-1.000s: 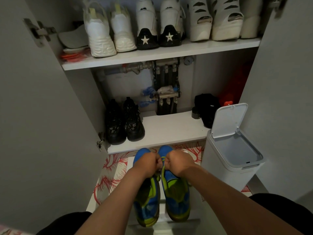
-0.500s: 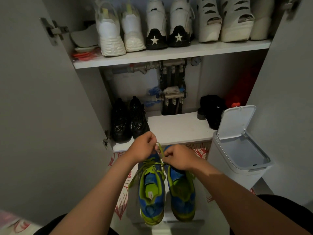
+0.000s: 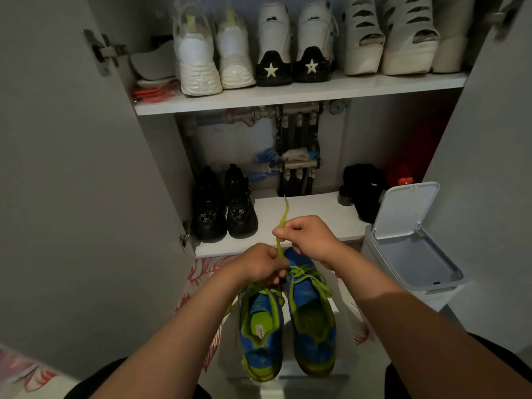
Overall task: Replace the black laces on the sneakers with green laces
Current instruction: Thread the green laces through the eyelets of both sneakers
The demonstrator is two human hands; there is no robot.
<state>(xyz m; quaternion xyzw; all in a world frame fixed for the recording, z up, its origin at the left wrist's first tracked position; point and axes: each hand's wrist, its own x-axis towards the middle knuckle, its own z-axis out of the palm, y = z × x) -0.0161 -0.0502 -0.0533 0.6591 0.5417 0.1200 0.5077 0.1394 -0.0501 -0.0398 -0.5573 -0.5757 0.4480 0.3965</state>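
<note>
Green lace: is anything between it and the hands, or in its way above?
Nothing visible. The right hand pinches the green lace, the left hand grips it lower, at the sneakers; its free end stands clear.

Upper shelf [image 3: 288,102]: white sneakers [image 3: 213,56], star-heeled pair [image 3: 293,53] and cut-out shoes [image 3: 388,38] are lined up heels outward. Lower shelf [image 3: 305,214]: black shoes [image 3: 223,208] are set at left. On the patterned mat [image 3: 201,272], a white platform [image 3: 342,318] bears the blue-green sneakers [image 3: 260,341].

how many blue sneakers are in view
2: the left sneaker below the left hand, the right sneaker beside it, below the right hand. None look hidden.
</note>
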